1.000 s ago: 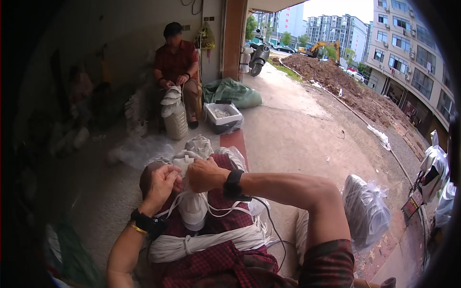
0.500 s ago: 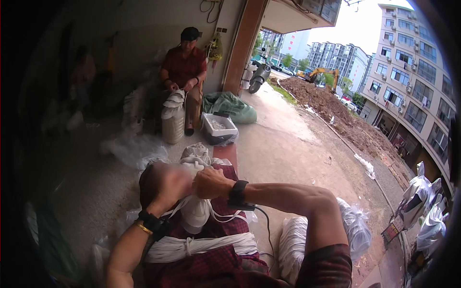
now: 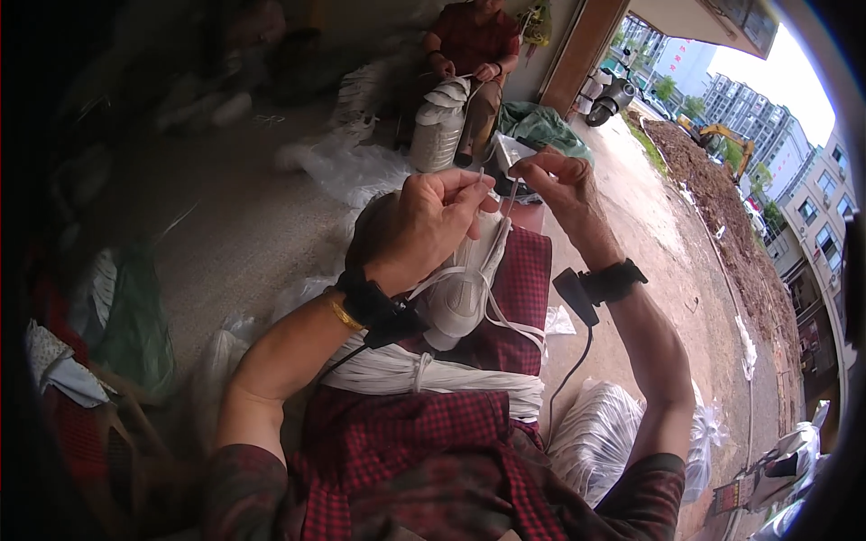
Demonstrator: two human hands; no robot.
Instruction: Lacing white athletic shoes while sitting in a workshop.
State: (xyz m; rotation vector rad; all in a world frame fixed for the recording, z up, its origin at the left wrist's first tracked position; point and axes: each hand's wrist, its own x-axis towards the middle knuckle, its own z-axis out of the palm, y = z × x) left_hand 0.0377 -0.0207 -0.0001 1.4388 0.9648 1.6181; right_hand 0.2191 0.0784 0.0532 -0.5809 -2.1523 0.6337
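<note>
A white shoe upper (image 3: 454, 299) lies over my lap with its toe toward me. My left hand (image 3: 435, 225) is above its opening, thumb and fingers pinching a white shoelace. Facing it, my right hand (image 3: 566, 191) is also closed in a pinch, on a lace strand (image 3: 511, 200) that rises from the upper. Loose lace loops hang on both sides of the toe. Across the red checked apron (image 3: 406, 424) on my lap runs a tied bundle of white laces (image 3: 487, 386). My fingers partly hide the upper's far end.
Opposite me sits a person in a red shirt (image 3: 476, 41), hands over a stack of white shoe uppers (image 3: 439, 135). A green sack (image 3: 546, 128) and crumpled clear plastic (image 3: 352, 171) lie on the floor. By my right arm is a plastic-wrapped white stack (image 3: 591, 437).
My hands have risen from close against the upper and drawn apart, with lace strands now showing at the fingers. The whole view has shifted, putting the surroundings higher and further right.
</note>
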